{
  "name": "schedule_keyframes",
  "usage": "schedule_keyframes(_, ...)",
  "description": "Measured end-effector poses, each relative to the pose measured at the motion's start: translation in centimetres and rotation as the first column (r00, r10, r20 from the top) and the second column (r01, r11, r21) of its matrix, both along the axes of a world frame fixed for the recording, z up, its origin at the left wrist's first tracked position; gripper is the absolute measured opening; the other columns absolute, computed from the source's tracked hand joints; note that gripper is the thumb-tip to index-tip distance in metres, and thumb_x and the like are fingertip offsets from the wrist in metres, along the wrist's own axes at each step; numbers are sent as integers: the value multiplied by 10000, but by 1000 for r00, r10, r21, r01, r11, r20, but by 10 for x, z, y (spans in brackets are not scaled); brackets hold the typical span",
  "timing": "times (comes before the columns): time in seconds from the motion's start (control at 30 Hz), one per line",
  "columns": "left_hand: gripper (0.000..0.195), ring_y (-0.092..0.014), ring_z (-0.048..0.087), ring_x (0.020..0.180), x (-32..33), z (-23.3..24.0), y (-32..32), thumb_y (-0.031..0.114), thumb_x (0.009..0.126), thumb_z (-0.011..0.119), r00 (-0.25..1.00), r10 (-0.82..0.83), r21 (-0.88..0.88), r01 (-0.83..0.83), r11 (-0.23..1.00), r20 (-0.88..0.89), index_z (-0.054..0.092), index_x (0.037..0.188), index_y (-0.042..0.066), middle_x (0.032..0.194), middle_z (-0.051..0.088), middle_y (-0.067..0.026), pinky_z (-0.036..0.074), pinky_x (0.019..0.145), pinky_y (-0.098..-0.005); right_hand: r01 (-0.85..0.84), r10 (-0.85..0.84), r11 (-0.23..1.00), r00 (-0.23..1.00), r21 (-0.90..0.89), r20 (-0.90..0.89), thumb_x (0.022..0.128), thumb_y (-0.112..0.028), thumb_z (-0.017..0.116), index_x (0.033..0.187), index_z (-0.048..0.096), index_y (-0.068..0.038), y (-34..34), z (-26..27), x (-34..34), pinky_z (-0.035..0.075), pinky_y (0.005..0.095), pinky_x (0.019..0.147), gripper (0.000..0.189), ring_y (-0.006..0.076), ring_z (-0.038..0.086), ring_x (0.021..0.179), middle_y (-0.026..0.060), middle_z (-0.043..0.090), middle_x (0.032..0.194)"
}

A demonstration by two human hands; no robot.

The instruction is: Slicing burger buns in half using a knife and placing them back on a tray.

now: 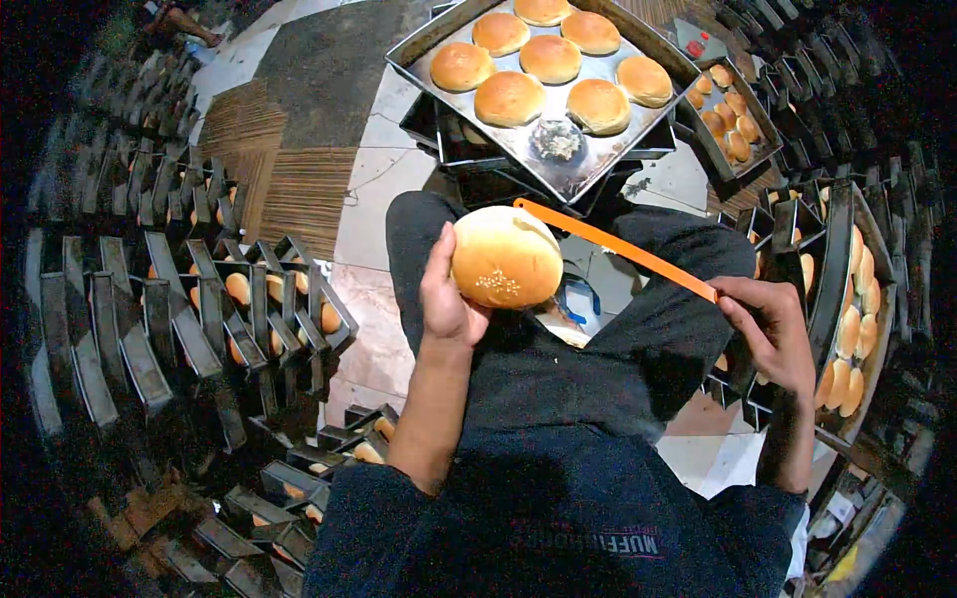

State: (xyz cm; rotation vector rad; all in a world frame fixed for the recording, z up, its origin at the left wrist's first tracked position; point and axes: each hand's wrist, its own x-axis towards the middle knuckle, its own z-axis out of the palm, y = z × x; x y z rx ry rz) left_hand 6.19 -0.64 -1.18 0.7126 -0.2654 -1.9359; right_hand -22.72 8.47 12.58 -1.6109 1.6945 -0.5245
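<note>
My left hand (447, 299) holds up a round golden bun (508, 261) with sesame seeds on its crust. The thumb lies along its left side and the other fingers are partly hidden beneath. An indent shows near the bun's upper right edge. In my right hand (777, 329) is one end of an orange hacksaw blade (620, 250), with crumbs along its lower edge. Its holed far tip reaches the bun's upper right; I cannot tell whether they touch. Beyond my knees, a metal baking tray (493, 134) carries several round buns (549, 60) and a dark patch with crumbs.
More trays are stacked under the front one. To the right stand trays of elongated buns (848, 333) and a smaller bun tray (706, 134). Tilted tray stacks (202, 336) holding buns crowd the left. A blue-strapped sandal (579, 299) shows between my legs. Another person's limb (187, 26) appears far left.
</note>
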Motion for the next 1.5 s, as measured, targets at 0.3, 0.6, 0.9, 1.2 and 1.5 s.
schedule_keyframes(0.3,412,-256,634,905,35,16,0,362,936,413,987,119,-98,-109,989,104,579,1067,9,995,647,-124,498,831,-385,-19,-129,821,967,-571,-218,648,124,536,1197,544,-55,-22,-70,23,469,346,672,578,294,572,716,154,544,853)
schedule_keyframes(0.6,459,-264,633,910,62,11,9,341,938,368,993,91,-177,-76,981,81,572,1052,-54,1041,628,-179,499,828,-369,98,-197,916,954,-389,-225,748,56,532,1198,520,-21,-9,-149,14,476,391,670,456,356,590,743,195,581,844)
schedule_keyframes(0.9,527,-256,626,905,-1,21,-15,333,934,335,958,-281,-390,240,889,-53,524,1093,-133,1116,576,-218,502,814,-343,60,-7,961,981,-271,195,824,-24,529,1020,591,73,20,-106,32,452,303,612,228,228,585,662,162,607,775)
schedule_keyframes(1.2,532,-230,628,909,0,31,-21,323,955,299,930,-282,-371,183,910,-234,398,1274,-91,1037,612,-168,516,788,-351,59,-14,955,987,-289,157,787,26,539,992,598,65,29,-105,27,466,315,579,216,273,605,637,184,609,773)
schedule_keyframes(1.5,440,-234,622,932,6,15,-28,305,978,343,982,18,-152,10,988,188,522,1139,-64,1036,620,-159,488,856,-348,214,-177,933,973,-290,149,859,-14,511,998,596,54,25,-67,2,453,268,721,177,183,600,786,131,635,868)
